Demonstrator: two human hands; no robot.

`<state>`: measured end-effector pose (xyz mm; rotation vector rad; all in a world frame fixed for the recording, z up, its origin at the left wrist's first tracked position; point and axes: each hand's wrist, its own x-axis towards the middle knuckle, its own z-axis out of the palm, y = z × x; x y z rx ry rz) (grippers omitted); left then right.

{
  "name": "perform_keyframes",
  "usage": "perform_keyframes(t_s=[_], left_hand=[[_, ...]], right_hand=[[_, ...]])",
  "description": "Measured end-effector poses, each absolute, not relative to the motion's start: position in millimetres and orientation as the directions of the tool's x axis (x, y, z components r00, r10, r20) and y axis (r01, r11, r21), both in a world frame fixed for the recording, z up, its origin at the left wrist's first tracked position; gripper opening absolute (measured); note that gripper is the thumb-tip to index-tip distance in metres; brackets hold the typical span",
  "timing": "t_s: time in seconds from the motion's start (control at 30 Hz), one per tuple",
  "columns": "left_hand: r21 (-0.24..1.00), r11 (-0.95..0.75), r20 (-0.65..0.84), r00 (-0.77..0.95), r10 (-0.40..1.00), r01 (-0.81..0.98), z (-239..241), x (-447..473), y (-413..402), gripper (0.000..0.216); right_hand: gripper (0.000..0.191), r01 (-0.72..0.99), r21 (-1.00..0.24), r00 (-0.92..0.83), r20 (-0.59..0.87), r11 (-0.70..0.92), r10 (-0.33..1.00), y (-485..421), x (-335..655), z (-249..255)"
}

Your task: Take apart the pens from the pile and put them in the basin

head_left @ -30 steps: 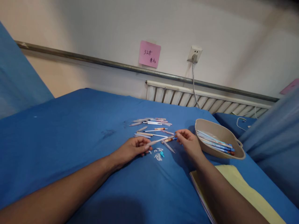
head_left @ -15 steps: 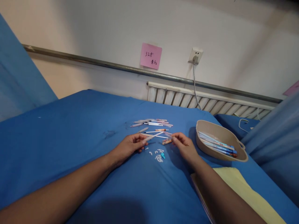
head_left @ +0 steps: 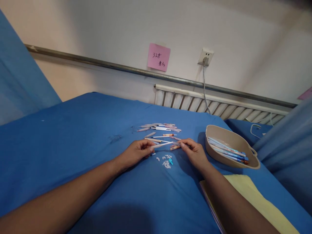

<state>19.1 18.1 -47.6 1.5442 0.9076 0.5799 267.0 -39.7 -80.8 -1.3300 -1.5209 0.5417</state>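
Note:
My left hand rests on the blue sheet with its fingers pinched on a thin white pen refill that points right. My right hand is curled, its fingertips closed on an orange pen barrel lying on the sheet. Between the hands and a little nearer me lie several small white caps and one teal cap. Beyond the hands is a loose pile of pens and pen parts.
A beige oval basket holding several pens stands to the right. A yellow-covered notebook lies under my right forearm. A radiator, a wall socket with a cable and a pink note are behind.
My right hand moved left from beside the basket to the orange barrel. My left hand shifted slightly, and the white refill now lies flatter.

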Motion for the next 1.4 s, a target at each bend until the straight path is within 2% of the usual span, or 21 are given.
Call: perform_keyframes(t_s=[0.37,0.77,1.17,1.3,1.4], left_hand=[[0.962,-0.067,-0.119,0.628,0.769,0.265,-49.7,17.0,15.8,0.030],[0.984,0.009,-0.119,0.628,0.769,0.176,-51.9,18.6,13.0,0.024],[0.976,-0.100,-0.053,0.661,0.748,0.192,-47.4,19.1,8.6,0.022],[0.990,-0.025,-0.068,0.623,0.779,0.139,-48.6,21.8,7.3,0.038],[0.985,0.050,-0.143,0.604,0.784,0.167,-49.4,23.5,7.2,0.036]], right_hand=[[0.019,0.580,-0.705,-0.102,0.434,0.408,0.895,-52.5,246.6,-71.0],[0.018,0.600,-0.697,-0.113,0.412,0.393,0.904,-54.9,240.2,-68.7],[0.011,0.585,-0.708,-0.125,0.403,0.395,0.907,-59.5,234.9,-64.0],[0.011,0.579,-0.712,-0.083,0.433,0.397,0.898,-60.1,232.7,-66.0],[0.012,0.579,-0.703,-0.077,0.459,0.414,0.885,-59.6,231.6,-67.4]])
